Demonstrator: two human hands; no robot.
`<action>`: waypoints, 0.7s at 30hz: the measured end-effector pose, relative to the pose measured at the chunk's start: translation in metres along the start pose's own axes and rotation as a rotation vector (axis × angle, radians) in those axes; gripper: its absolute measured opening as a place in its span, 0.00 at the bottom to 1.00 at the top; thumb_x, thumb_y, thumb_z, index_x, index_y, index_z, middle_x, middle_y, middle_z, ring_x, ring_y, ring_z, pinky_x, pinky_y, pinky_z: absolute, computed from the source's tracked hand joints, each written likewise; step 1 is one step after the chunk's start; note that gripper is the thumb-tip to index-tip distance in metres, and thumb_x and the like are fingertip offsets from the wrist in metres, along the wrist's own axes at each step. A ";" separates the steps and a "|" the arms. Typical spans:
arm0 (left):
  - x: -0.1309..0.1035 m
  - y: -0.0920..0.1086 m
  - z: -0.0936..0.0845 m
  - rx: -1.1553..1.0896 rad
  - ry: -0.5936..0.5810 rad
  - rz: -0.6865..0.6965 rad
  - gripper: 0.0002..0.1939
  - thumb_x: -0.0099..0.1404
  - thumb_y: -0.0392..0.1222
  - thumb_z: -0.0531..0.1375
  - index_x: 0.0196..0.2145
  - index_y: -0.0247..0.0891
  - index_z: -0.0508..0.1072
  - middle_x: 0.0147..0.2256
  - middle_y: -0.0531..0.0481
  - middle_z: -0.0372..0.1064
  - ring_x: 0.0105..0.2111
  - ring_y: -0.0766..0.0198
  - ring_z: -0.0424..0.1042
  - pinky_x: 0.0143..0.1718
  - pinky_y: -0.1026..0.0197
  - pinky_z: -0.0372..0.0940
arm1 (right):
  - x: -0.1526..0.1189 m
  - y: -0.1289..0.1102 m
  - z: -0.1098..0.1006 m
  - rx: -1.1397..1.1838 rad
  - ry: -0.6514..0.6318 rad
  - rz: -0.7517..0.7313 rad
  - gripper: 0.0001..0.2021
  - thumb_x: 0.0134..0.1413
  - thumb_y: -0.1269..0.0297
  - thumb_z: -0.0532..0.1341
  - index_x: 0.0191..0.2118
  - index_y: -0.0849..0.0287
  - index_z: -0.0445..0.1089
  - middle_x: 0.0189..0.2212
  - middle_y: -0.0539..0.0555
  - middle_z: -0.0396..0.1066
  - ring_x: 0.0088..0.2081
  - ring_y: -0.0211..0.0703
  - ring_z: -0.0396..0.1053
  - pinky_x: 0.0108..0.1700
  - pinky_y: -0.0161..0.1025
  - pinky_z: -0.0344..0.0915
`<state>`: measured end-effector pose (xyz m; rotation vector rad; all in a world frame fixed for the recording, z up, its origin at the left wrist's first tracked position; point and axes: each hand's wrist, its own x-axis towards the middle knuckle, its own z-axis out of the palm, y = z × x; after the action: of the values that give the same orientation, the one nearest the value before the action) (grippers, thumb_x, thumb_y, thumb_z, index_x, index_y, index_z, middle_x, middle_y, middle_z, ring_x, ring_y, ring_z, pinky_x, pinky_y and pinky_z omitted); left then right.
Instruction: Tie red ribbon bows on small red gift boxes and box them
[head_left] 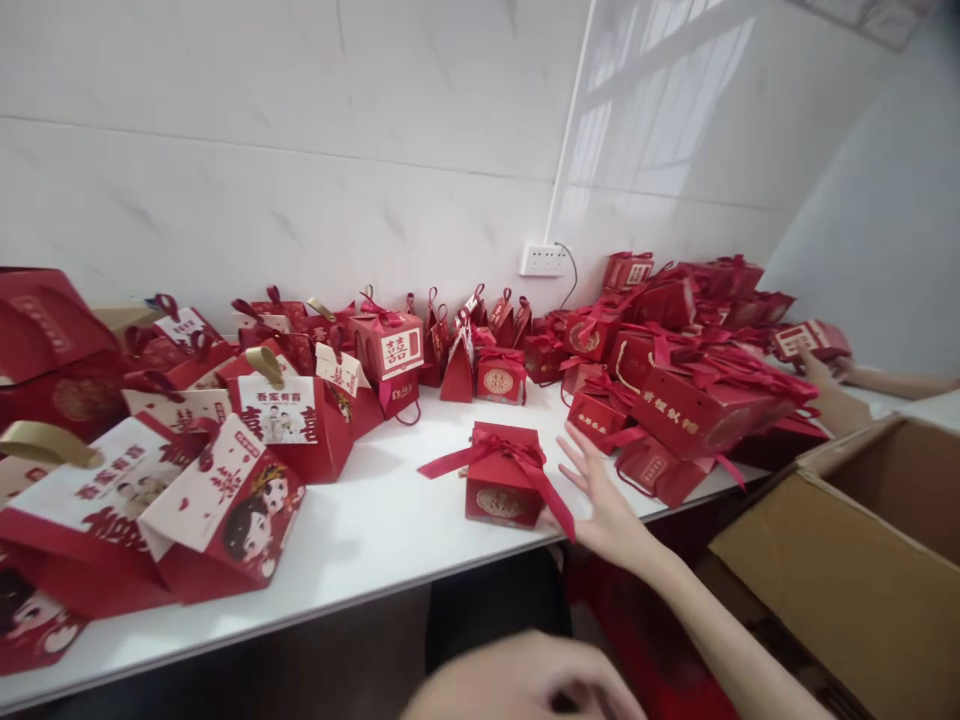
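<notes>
A red gift box [504,500] with a ribbon bow on top and a gold round emblem on its front stands near the white table's front edge. My right hand [604,505] is at the box's right side, fingers spread and holding nothing. One loose ribbon end hangs between box and hand; whether the thumb touches the box is hard to make out. Low in the view, below the table edge, is my left hand [525,680], blurred and cut off by the frame, so its fingers cannot be read.
Red and white gift boxes [285,420] with loop handles crowd the left. A heap of ribboned red boxes [690,400] covers the right. Another person's hands [825,375] hold a red box at far right. An open cardboard carton [847,560] stands below; a socket strip [544,261] is on the wall.
</notes>
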<state>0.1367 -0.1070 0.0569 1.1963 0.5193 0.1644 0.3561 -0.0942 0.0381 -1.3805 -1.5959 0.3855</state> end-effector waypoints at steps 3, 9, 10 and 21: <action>-0.025 0.044 -0.047 0.071 0.119 0.312 0.20 0.55 0.60 0.61 0.29 0.37 0.74 0.27 0.47 0.68 0.25 0.64 0.65 0.24 0.62 0.59 | -0.017 -0.013 -0.008 0.199 0.235 0.117 0.24 0.57 0.51 0.56 0.57 0.51 0.52 0.57 0.62 0.56 0.56 0.51 0.61 0.49 0.48 0.67; 0.009 0.098 -0.096 0.529 0.830 0.519 0.17 0.58 0.56 0.56 0.28 0.38 0.69 0.30 0.51 0.66 0.32 0.63 0.63 0.33 0.64 0.58 | -0.008 -0.038 -0.002 0.327 0.033 0.399 0.30 0.58 0.38 0.44 0.23 0.59 0.64 0.18 0.52 0.65 0.24 0.41 0.65 0.33 0.39 0.62; 0.018 0.100 -0.096 0.595 0.827 0.457 0.17 0.59 0.56 0.55 0.27 0.38 0.67 0.28 0.52 0.65 0.31 0.64 0.62 0.32 0.64 0.58 | -0.004 -0.041 0.000 0.309 0.009 0.400 0.30 0.57 0.38 0.44 0.21 0.59 0.63 0.17 0.51 0.64 0.24 0.41 0.64 0.32 0.39 0.60; 0.037 0.077 -0.084 0.490 0.594 0.371 0.19 0.62 0.53 0.55 0.22 0.38 0.57 0.18 0.59 0.53 0.20 0.71 0.53 0.23 0.68 0.51 | 0.007 -0.047 0.011 0.465 -0.035 0.413 0.23 0.50 0.42 0.57 0.21 0.59 0.66 0.17 0.50 0.64 0.22 0.37 0.61 0.29 0.35 0.59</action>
<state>0.1411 0.0068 0.0944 1.7262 0.8824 0.7598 0.3202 -0.0985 0.0704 -1.3274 -1.1392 0.9661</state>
